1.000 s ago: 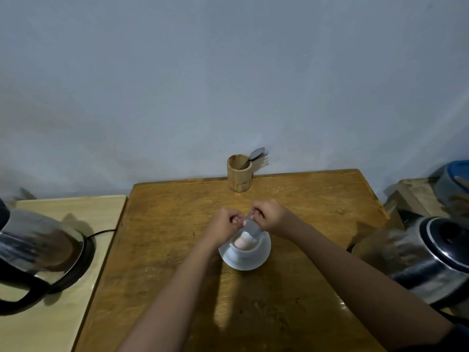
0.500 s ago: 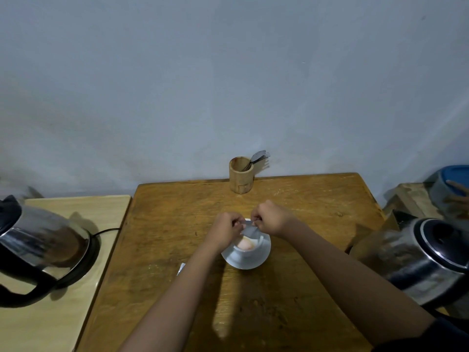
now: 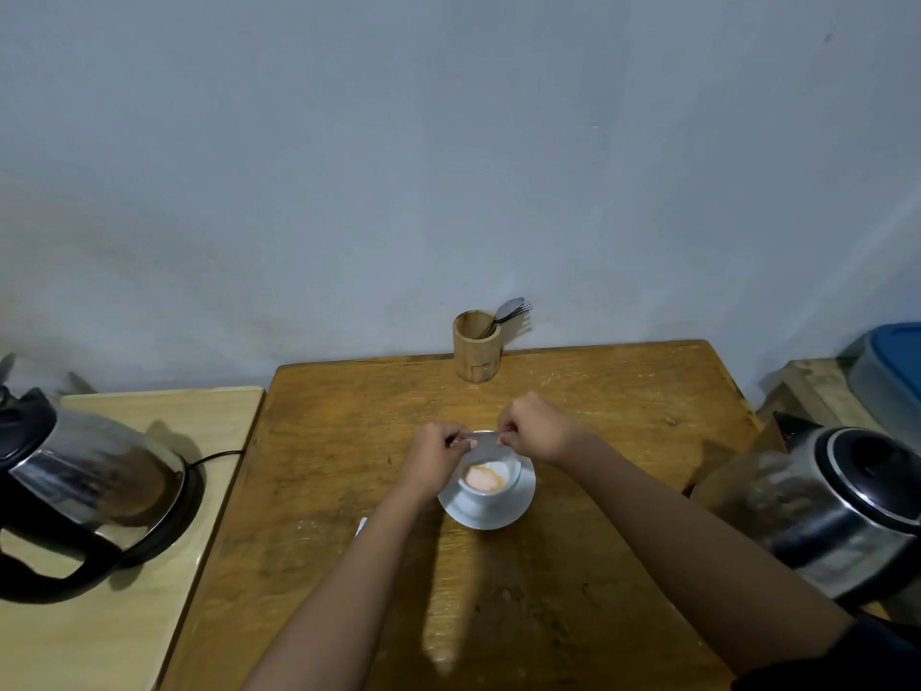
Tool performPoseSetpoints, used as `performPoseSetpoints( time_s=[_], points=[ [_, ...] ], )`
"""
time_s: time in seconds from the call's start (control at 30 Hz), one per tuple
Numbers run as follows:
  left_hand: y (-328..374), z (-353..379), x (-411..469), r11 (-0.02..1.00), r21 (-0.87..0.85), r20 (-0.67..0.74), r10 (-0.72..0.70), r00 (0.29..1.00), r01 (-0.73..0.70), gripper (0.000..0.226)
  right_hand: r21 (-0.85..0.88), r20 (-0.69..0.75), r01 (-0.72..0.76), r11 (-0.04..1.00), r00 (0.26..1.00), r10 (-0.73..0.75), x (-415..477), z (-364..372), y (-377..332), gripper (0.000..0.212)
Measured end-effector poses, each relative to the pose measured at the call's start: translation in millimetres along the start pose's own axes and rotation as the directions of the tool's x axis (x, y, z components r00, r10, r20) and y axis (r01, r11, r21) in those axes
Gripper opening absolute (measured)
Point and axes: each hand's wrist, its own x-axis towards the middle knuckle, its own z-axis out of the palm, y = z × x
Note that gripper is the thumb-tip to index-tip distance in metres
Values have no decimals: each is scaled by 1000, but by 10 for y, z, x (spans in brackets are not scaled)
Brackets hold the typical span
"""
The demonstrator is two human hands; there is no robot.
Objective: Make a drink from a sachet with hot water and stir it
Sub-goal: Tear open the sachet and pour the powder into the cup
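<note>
Two hands pinch one thin silvery sachet (image 3: 482, 440) over the round white cup (image 3: 491, 478): my left hand (image 3: 434, 458) and right hand (image 3: 536, 427), fingers closed on its ends. Pale pinkish powder inside; glossy saucer (image 3: 491, 511); worn wooden table (image 3: 598, 391). Print unreadable. Beyond, cylindrical bamboo holder (image 3: 476, 352) with steel cutlery.

Taking the cup (image 3: 487, 483) on its saucer (image 3: 518, 506) as landmark: both hands, left hand (image 3: 434, 458) and right hand (image 3: 536, 431), are blocking the space directly above it, stretching a sachet (image 3: 482, 437) across. Behind it, a wooden holder (image 3: 476, 352) is standing well apart. Bare table (image 3: 623, 416) is lying open right of it; kettles (image 3: 94, 486) (image 3: 842, 516) are crowding the far flanks.
</note>
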Motion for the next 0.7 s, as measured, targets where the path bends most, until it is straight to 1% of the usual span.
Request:
performPoseSetpoints(
  time_s=[0.1, 0.2, 0.33, 0.47, 0.7],
  points=[
    [16, -1, -12, 999, 37, -7, 17, 1000, -17, 13, -19, 0, -2, 1000, 1000, 2, -7, -1, -26, 12],
    [30, -20, -20, 999, 43, -34, 5, 999, -3, 14, -19, -13, 1, 1000, 1000, -1, -16, 4, -40, 12],
    [56, -34, -37, 998, 57, -43, 13, 999, -11, 15, -1, -25, 11, 1000, 1000, -11, -16, 14, -46, 17],
    [80, -51, -45, 999, 48, -52, 11, 999, -9, 15, 26, -72, 20, 999, 997, -18, -15, 23, -45, 16],
    [124, -73, -72, 1000, 25, -43, 21, 999, -20, 14, 14, -60, -10, 1000, 998, 11, -8, 33, -57, 14]
  ],
)
